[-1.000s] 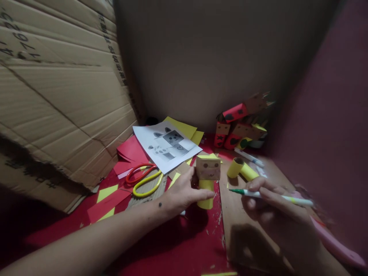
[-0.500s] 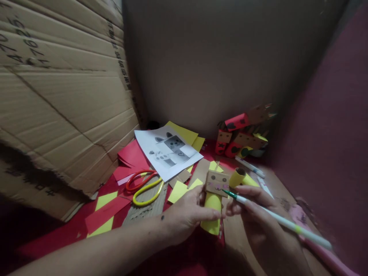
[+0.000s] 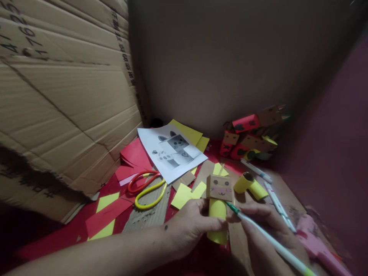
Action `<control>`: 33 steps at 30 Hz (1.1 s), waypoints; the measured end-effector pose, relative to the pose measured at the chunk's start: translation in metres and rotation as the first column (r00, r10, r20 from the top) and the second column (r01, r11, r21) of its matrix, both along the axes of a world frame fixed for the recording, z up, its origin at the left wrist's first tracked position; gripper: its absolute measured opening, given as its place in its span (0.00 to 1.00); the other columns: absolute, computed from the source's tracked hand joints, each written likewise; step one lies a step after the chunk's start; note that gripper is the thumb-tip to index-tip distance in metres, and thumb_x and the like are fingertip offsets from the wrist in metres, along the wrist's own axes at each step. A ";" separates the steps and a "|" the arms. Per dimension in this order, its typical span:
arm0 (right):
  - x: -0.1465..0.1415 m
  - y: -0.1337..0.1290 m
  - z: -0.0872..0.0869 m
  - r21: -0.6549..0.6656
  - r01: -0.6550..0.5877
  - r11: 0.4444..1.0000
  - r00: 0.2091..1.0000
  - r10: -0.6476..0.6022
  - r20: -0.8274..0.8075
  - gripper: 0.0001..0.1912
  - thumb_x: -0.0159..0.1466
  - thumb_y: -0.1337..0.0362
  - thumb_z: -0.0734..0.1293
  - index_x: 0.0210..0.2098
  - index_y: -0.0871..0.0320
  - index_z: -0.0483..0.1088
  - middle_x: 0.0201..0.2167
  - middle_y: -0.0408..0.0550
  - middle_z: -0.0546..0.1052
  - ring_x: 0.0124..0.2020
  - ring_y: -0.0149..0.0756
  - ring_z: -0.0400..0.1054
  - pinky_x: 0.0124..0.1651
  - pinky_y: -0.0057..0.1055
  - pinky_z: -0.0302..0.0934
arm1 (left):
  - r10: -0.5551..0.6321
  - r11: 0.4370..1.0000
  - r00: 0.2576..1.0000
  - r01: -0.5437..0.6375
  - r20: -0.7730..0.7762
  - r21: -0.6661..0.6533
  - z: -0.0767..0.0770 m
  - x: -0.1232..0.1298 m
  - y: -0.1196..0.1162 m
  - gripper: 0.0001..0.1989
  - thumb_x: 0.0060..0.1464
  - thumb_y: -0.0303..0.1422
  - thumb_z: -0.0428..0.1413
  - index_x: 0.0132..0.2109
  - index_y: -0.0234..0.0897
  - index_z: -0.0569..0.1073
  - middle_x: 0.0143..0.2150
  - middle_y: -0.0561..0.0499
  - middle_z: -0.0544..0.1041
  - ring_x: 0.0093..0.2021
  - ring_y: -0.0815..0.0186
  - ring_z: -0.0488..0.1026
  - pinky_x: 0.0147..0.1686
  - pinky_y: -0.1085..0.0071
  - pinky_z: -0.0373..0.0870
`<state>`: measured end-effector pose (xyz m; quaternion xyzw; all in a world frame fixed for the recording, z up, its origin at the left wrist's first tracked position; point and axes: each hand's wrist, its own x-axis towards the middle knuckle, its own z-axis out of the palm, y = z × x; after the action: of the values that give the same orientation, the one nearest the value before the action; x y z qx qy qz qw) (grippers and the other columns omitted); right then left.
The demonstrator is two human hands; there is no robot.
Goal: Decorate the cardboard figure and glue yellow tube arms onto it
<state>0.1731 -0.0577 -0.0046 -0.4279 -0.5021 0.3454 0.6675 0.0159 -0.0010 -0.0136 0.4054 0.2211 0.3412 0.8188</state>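
My left hand (image 3: 192, 222) is closed round the yellow paper-tube body of a small cardboard figure (image 3: 217, 212). The figure stands upright, its square cardboard head drawn with eyes, pink cheeks, whiskers and a mouth. In my right hand (image 3: 267, 234) is a white marker pen (image 3: 273, 239) with a green tip. That tip lies at the lower right corner of the head, close to the yellow body; whether it touches I cannot tell. Behind the figure lies a printed sheet (image 3: 175, 149) showing an animal figure's parts.
Scissors (image 3: 149, 195) with red and yellow handles lie left among red and yellow paper pieces. Yellow rolls (image 3: 244, 183), marker pens (image 3: 278, 205) and a pink glue gun (image 3: 313, 237) are at right. Several finished figures (image 3: 247, 134) pile at the back. A cardboard box (image 3: 63, 96) walls the left.
The marker tip has moved from the figure's mouth down to below the head's right corner. My hands and the figure appear slightly lower and farther right as the view shifts.
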 end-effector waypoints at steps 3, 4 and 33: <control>-0.001 -0.003 -0.004 -0.039 0.019 0.999 1.000 -0.020 -0.015 0.05 0.60 0.66 0.75 0.35 0.48 0.81 0.33 0.47 0.84 0.31 0.39 0.80 0.33 0.29 0.75 | 0.016 0.999 1.000 -0.016 -0.011 -0.044 -0.001 -0.001 -0.002 0.18 0.46 0.28 0.67 0.46 0.31 0.78 0.40 0.44 0.80 0.38 0.63 0.76 0.42 0.66 0.72; -0.001 -0.005 -0.003 -0.033 0.024 0.999 1.000 -0.024 0.009 0.05 0.61 0.66 0.74 0.35 0.48 0.81 0.33 0.47 0.84 0.31 0.39 0.80 0.34 0.30 0.75 | 0.013 0.998 1.000 -0.014 -0.013 -0.054 -0.001 -0.001 -0.003 0.19 0.46 0.29 0.67 0.47 0.32 0.77 0.40 0.45 0.79 0.37 0.62 0.76 0.40 0.65 0.73; -0.020 -0.015 0.001 -0.176 0.234 0.956 0.971 -0.222 0.086 0.04 0.62 0.61 0.73 0.32 0.51 0.75 0.35 0.43 0.81 0.34 0.33 0.77 0.34 0.22 0.69 | -0.088 0.991 0.996 0.089 -0.016 0.104 0.010 -0.003 -0.002 0.28 0.61 0.28 0.57 0.67 0.38 0.61 0.66 0.42 0.70 0.65 0.56 0.68 0.64 0.61 0.63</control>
<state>0.1532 -0.0726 -0.0033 -0.5541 -0.4367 0.2973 0.6433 0.0126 -0.0032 -0.0036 0.4589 0.1893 0.3132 0.8096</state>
